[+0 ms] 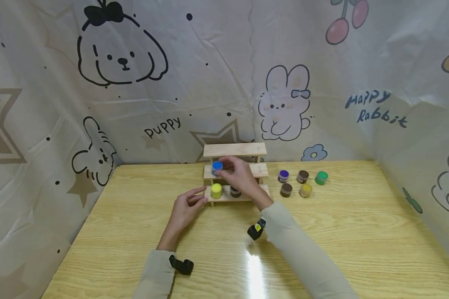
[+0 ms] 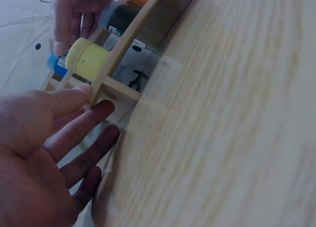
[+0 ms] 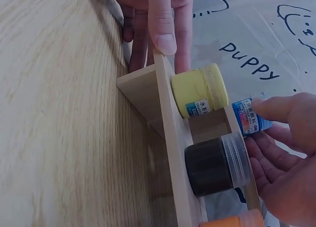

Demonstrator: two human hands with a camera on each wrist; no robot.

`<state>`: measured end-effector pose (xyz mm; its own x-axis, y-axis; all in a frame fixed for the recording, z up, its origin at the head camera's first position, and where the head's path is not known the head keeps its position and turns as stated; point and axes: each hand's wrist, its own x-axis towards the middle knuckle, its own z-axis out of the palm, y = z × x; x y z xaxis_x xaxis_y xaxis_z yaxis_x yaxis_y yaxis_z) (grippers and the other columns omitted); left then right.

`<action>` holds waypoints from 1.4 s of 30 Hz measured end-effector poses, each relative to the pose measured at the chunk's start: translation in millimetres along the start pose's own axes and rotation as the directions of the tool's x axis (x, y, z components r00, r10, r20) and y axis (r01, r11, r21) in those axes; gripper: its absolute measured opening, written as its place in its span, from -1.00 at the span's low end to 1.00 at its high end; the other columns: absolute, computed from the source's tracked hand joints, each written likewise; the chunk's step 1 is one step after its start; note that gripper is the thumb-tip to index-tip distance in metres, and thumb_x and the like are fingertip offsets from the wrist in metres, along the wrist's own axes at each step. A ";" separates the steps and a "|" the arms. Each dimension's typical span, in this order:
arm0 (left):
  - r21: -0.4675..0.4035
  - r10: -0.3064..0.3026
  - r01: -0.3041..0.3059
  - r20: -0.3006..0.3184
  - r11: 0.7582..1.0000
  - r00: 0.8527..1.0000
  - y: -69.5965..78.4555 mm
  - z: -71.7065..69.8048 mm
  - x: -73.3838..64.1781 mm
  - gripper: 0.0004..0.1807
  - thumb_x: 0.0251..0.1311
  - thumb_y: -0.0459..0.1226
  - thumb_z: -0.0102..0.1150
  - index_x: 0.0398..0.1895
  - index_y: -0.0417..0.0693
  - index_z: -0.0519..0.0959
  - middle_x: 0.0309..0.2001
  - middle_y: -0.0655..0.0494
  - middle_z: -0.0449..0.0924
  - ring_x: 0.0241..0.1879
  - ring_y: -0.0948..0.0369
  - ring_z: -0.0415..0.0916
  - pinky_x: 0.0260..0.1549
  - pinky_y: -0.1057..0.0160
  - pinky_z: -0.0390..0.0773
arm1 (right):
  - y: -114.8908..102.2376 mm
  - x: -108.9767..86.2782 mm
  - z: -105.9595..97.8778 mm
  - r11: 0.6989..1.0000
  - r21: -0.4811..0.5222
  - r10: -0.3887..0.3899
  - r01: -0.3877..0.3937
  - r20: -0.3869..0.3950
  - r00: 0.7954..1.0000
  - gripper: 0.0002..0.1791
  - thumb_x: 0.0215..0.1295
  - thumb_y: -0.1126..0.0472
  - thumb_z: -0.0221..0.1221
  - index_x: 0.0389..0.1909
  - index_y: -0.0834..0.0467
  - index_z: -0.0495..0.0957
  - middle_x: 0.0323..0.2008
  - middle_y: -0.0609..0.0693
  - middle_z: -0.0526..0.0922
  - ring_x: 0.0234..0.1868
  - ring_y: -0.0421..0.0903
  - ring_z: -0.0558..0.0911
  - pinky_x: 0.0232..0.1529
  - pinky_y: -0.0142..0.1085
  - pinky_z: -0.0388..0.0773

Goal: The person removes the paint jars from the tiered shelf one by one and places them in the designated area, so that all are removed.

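Observation:
A small three-step wooden shelf (image 1: 235, 149) stands at the back of the table. My right hand (image 1: 241, 174) pinches a blue paint jar (image 1: 217, 167) between thumb and fingers at the left end of the middle step. On the bottom step sit a yellow paint jar (image 1: 216, 190), a black paint jar (image 3: 212, 165) and an orange paint jar (image 3: 234, 220); my right arm hides the orange one in the head view. My left hand (image 1: 186, 207) touches the bottom step's left end, thumb (image 3: 167, 42) at the board's edge and fingers fairly straight.
Right of the shelf, several more jars stand on the table (image 1: 359, 232): purple (image 1: 283, 176), two dark brown (image 1: 303, 177), green (image 1: 321, 178) and dark yellow (image 1: 305, 190). A printed white sheet (image 1: 209, 83) hangs right behind the table.

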<state>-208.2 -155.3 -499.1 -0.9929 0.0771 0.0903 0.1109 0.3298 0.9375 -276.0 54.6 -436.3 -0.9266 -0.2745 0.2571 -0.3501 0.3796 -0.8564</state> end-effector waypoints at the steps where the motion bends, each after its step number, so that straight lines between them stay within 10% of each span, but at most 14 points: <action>1: -0.002 -0.002 0.002 0.000 1.000 1.000 0.2 -0.1 -0.2 -0.56 0.37 -0.35 0.31 0.30 -0.12 0.60 -0.02 -0.12 0.75 0.00 0.05 0.71 -0.07 0.22 0.66 | 0.1 0.1 0.0 1.000 -0.002 -0.001 0.001 0.000 1.000 -0.63 0.35 0.27 0.37 0.14 0.22 0.60 0.00 0.11 0.71 0.02 0.01 0.70 0.06 -0.17 0.63; 42: -0.010 0.032 -0.032 0.002 0.999 0.999 -6.4 -0.4 0.9 -0.56 0.35 -0.36 0.33 0.28 -0.17 0.60 -0.05 -0.12 0.76 -0.03 0.05 0.73 -0.08 0.25 0.66 | -7.5 -84.1 -104.1 0.996 0.011 -0.090 0.093 -0.162 0.983 -0.59 0.30 0.27 0.41 0.12 0.26 0.58 0.06 0.14 0.67 0.13 0.05 0.65 0.20 -0.16 0.55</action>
<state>-209.8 -157.6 -504.8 -0.9887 0.0894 0.1199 0.1424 0.3174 0.9375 -209.8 166.9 -404.9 -0.9014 -0.1605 0.4020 -0.4329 0.3430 -0.8337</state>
